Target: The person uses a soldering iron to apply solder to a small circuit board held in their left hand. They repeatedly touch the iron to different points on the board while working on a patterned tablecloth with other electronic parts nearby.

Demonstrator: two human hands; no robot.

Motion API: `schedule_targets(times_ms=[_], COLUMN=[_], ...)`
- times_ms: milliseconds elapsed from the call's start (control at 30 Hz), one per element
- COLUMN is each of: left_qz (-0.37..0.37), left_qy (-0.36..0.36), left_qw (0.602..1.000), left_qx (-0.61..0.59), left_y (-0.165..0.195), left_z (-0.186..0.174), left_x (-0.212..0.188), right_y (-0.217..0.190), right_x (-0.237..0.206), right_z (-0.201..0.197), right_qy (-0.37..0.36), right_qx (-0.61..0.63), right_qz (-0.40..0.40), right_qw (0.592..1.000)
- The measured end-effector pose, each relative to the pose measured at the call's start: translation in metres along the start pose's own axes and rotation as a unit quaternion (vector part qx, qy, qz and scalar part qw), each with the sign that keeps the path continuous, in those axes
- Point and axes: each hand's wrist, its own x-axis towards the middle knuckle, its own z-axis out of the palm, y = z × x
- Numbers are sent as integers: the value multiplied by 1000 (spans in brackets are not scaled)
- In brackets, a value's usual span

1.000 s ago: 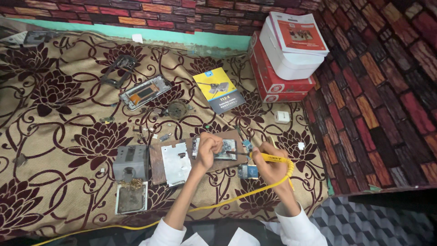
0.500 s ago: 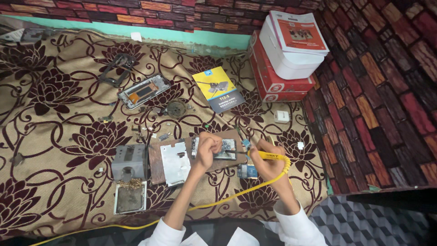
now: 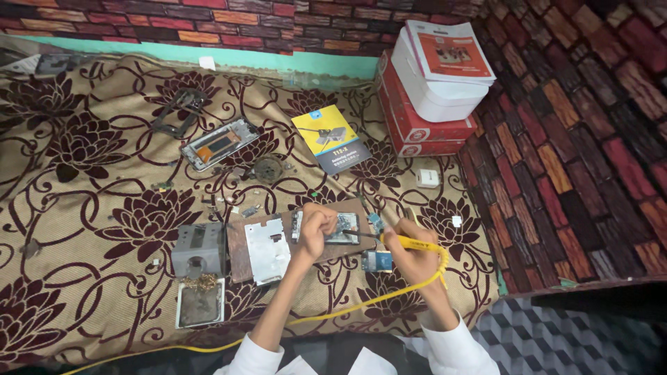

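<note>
From up here I read the step in hand as soldering on a small circuit board [image 3: 342,228], which lies on a brown work board [image 3: 240,239] spread over the patterned floral cloth [image 3: 104,173]. My left hand [image 3: 314,226] presses down on the circuit board, fingers curled over its left part to pin it, though I cannot tell whether they pinch anything small beneath them. My right hand [image 3: 410,251] has its fingers wrapped narrow around the yellow soldering iron [image 3: 417,244], whose dark tip points left toward the circuit board's right edge; whether the tip touches the board is too fine to make out. The iron's yellow cable [image 3: 333,314] trails back beneath my forearms. Just beside my right hand sits a second small blue board [image 3: 375,261], and left of the held board lies a bright metal shield plate [image 3: 267,251]. Further left are a grey metal block [image 3: 198,246] and a tray of brass cleaning wool [image 3: 200,302]. In my judgement the next move calls for a steady left-hand hold, a precise tip on the joint, and keeping the hot tip off my left fingers, which sit very near it.
</note>
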Motion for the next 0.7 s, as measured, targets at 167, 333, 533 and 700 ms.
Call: schedule_targets(times_ms=[167, 333, 533, 700], left_qz=[34, 28, 3, -2], left_qy=[17, 1, 12, 16], left_qw=[998, 999, 1000, 1000], left_qx=[50, 33, 17, 23], left_y=[-15, -9, 4, -1], left_z=[-3, -6, -6, -9], left_x=[6, 4, -1, -4], right_y=[1, 5, 13, 19], right_x=[-11, -19, -20, -19], right_z=[-7, -8, 2, 11], right_qy=[50, 84, 67, 42], right_qx=[13, 4, 19, 22], right_qz=[-17, -9, 7, -16], right_qw=[998, 996, 998, 999])
